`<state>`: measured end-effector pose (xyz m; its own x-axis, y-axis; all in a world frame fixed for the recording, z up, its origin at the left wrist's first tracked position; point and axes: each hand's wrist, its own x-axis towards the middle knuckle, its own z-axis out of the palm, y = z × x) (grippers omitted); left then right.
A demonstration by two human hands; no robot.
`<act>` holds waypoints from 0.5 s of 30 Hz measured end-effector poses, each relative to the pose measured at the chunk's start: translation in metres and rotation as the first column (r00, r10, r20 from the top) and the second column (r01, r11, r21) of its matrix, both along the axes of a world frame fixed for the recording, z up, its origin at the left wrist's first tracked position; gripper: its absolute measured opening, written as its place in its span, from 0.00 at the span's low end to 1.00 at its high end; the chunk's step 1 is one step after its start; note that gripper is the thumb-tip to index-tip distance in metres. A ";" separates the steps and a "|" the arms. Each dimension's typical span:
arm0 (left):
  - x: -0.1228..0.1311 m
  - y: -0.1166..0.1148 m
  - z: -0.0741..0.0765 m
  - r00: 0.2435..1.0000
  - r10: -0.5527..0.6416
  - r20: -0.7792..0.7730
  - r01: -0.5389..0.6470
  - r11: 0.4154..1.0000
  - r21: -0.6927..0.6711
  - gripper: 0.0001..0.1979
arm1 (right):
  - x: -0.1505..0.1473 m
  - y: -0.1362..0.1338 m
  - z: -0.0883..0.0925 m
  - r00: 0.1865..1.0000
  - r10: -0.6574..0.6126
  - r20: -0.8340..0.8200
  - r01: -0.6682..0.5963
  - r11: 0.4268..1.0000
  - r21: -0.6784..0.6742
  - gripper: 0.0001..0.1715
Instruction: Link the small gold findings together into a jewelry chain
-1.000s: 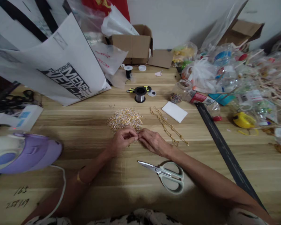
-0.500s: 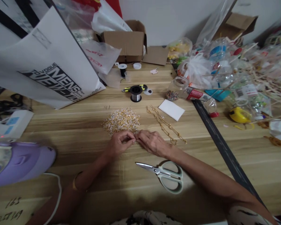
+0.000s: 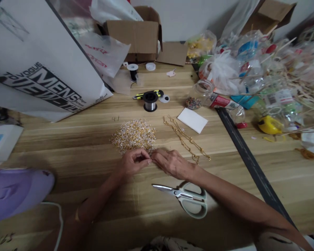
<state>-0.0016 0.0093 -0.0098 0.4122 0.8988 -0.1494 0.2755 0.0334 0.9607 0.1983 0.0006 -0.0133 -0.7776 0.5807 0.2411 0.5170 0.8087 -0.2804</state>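
My left hand (image 3: 135,161) and my right hand (image 3: 170,161) meet fingertip to fingertip just in front of a heap of small gold and silver metal findings (image 3: 134,135). Both are closed in a pinch; whatever lies between the fingertips is too small to make out. Right of the heap, two lengths of gold beaded chain (image 3: 184,139) lie beside my right hand. Nearer to me, grey-handled scissors (image 3: 184,197) rest with their blades pointing left. A spool of silver wire (image 3: 150,101) stands beyond the heap.
A white pad (image 3: 193,120), a jar of beads (image 3: 197,97) and a black-and-yellow cutter (image 3: 140,94) lie farther back. Bottles and bags crowd the right. At left are a white shopping bag (image 3: 54,69) and a purple appliance (image 3: 21,191). A dark strip (image 3: 246,157) crosses the table.
The camera view has shifted slightly, moving the scene a little. My hands stay together at the front of the heap, with hardly any visible movement.
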 end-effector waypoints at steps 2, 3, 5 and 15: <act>-0.001 0.001 0.000 1.000 -0.005 -0.001 0.005 1.000 -0.021 0.06 | -0.001 -0.001 0.003 1.000 0.006 0.003 -0.006 1.000 -0.013 0.09; -0.002 0.002 0.001 1.000 -0.015 0.001 0.015 0.999 -0.034 0.06 | -0.001 -0.002 0.005 1.000 0.011 0.006 -0.011 1.000 -0.016 0.10; -0.003 0.002 0.002 1.000 -0.028 -0.003 0.028 0.999 -0.038 0.06 | -0.002 -0.003 0.008 1.000 0.022 0.014 -0.021 1.000 -0.010 0.11; -0.002 0.001 0.002 1.000 -0.003 -0.014 0.003 0.999 -0.032 0.06 | -0.004 -0.004 0.013 0.999 0.011 0.042 -0.015 0.996 0.091 0.13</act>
<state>-0.0035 0.0099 -0.0074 0.4128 0.8921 -0.1836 0.2888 0.0630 0.9553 0.1944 -0.0039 -0.0002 -0.7953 0.5478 0.2597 0.5162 0.8366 -0.1836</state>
